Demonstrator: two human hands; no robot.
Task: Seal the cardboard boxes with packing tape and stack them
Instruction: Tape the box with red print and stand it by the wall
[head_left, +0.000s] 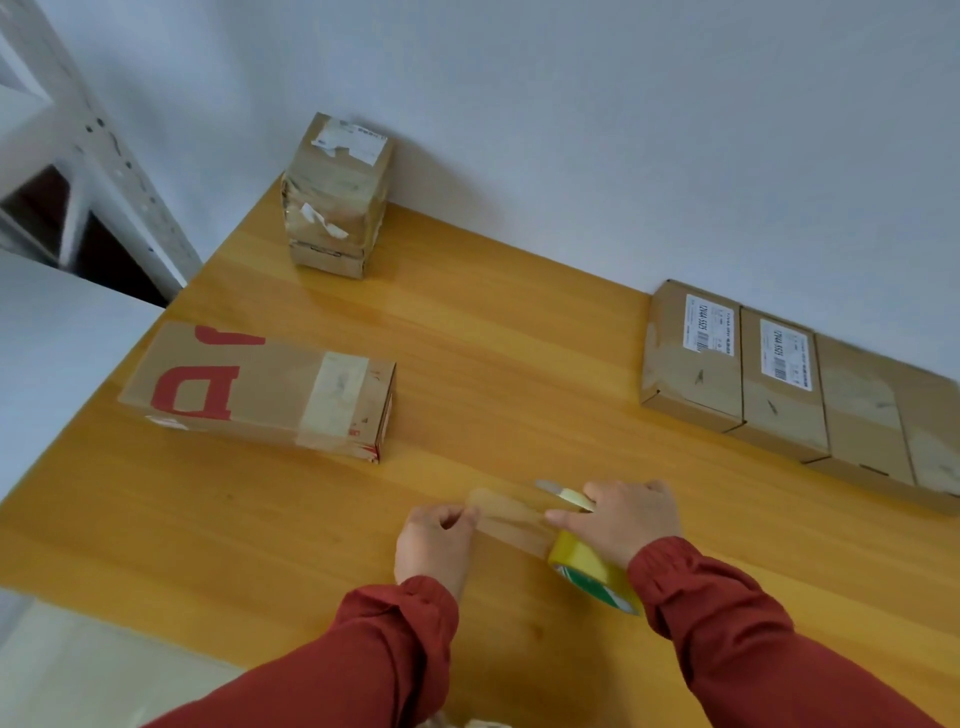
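head view: both hands work close together above the near part of the wooden table (519, 364), red sleeves (727, 623) reaching in from below. the right hand (623, 525) is wrapped round a yellow tape roll (587, 566), fingers curled over its top, the roll tilted on edge under the palm. a pale yellow tool with a grey tip (563, 494) pokes out from that hand's fingers on the far side; what it is cannot be told. the left hand (436, 545) pinches the free end of the clear tape strip (511, 519) between thumb and curled fingers, and the strip runs taut from that pinch across to the roll, just above the wood.

beyond the left hand, well apart from it and off to its left, lies a long box with red lettering (249, 384), flat on the table, a band of tape across its nearer end. further out past both hands, by the wall, stands a stack of small boxes (337, 202) with torn white labels. beyond the right hand and off to its right, a row of flat boxes (779, 384) lies side by side along the wall, two with white printed labels. far left of the grip, a white metal shelf frame (104, 156) rises beside the table.
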